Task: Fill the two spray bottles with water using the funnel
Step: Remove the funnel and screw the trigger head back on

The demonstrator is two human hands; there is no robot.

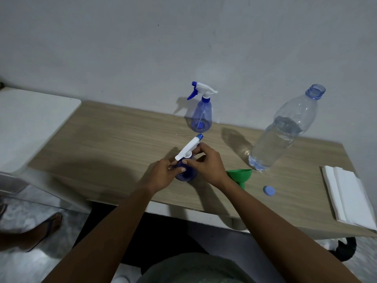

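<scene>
A blue spray bottle (186, 173) stands near the table's front edge. My left hand (164, 173) grips its body. My right hand (204, 163) pinches the neck under its white trigger head (188, 149). A second blue spray bottle (201, 117) with its trigger head on stands farther back, apart from both hands. A green funnel (240, 176) lies on its side just right of my right wrist. An uncapped clear water bottle (285, 131), partly full, stands at the right. Its blue cap (268, 190) lies on the table in front of it.
The wooden table (114, 144) stands against a grey wall. A stack of white paper napkins (346, 197) lies at the table's right edge. A white surface (30, 123) adjoins the table on the left. A foot in a sandal (47, 227) is on the floor at lower left.
</scene>
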